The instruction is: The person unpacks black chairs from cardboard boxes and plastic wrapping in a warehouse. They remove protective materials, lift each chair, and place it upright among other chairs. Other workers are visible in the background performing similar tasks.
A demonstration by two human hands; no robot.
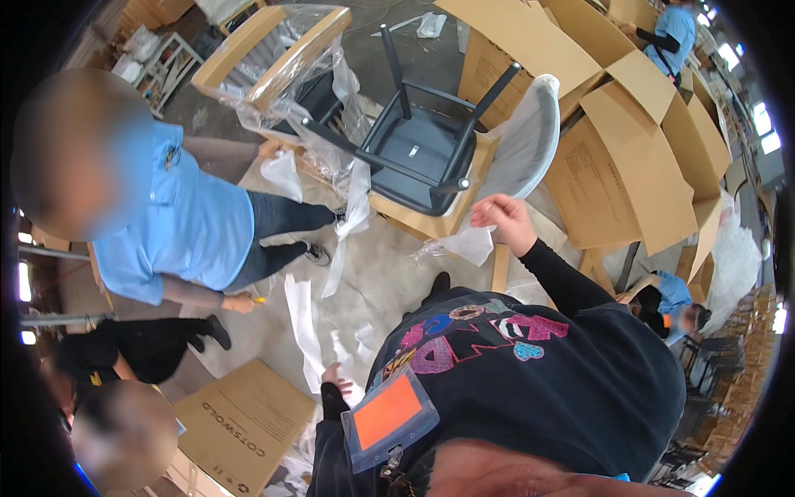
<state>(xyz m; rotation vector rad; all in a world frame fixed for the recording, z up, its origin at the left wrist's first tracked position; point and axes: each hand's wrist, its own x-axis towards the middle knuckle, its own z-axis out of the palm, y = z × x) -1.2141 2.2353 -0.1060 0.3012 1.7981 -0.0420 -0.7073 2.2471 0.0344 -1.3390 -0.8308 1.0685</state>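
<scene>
My right hand (507, 224) is raised near the upturned chair, its fingers curled around the edge of a white wrapping sheet (468, 244) that hangs beneath them. Low at my left side, my left hand (335, 379) has its fingers apart, close to white wrapping scraps (346, 346). The dark chair (422, 153) rests upside down on a wood-edged support (406, 215), legs pointing up. Pale wrapping covers a curved chair back (530, 132) beside it. Behind stands a wooden-framed piece (277, 58) in clear film.
A co-worker in a light blue shirt (186, 224) stands at the left by the support. Another person in dark clothes (124, 348) is at lower left, near a cardboard box (244, 422). Open cartons (609, 166) crowd the right. Long white strips (302, 323) trail across the floor.
</scene>
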